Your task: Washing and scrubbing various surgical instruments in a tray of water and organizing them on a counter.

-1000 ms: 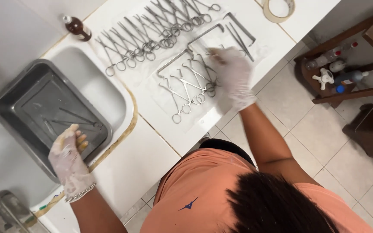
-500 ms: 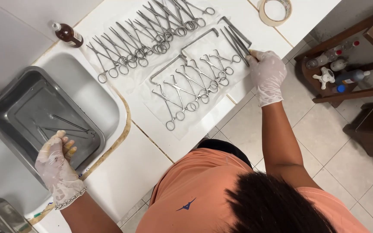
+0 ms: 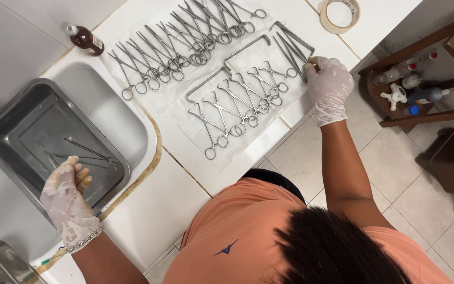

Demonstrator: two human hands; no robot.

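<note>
Fingers [image 3: 311, 66] of right hand [image 3: 328, 89] pinched on long steel forceps [image 3: 292, 52] at white cloth's [image 3: 185, 110] right edge; left hand [image 3: 66, 197], fingers loosely spread, resting on rectangular steel tray's [image 3: 6, 131] near rim. Tray sitting in white sink [image 3: 132, 126], holding few slim instruments [image 3: 88, 152]. Bare countertop [image 3: 158, 205] between. Right hand shifted slightly outward since before.
</note>
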